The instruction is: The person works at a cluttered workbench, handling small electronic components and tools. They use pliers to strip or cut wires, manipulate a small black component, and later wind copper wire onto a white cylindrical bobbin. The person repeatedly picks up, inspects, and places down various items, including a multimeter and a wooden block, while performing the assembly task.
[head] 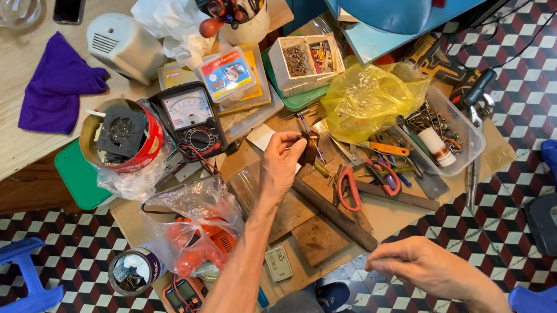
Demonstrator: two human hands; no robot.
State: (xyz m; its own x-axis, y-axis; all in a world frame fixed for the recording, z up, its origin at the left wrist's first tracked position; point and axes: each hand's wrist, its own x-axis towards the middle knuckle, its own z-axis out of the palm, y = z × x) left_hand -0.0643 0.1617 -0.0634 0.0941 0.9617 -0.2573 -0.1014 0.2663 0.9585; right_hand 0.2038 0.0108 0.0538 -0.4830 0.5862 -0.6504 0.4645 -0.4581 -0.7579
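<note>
Your right hand (pixel 421 268), low in the frame, hangs loosely curled and holds nothing I can make out, so bring it up to steady the work rather than leave it idle over the tiled floor (pixel 545 90). Further up, at centre frame, your left hand (pixel 281 163) pinches a small dark brown part (pixel 308 151) over the cluttered board (pixel 319 239); keep that grip firm and low above the wood, clear of the red-handled pliers (pixel 348 189) just beside it. Fingers cover much of the part, so what it is stays unclear, and the yellow plastic bag (pixel 366 97) hides whatever lies beneath it.
</note>
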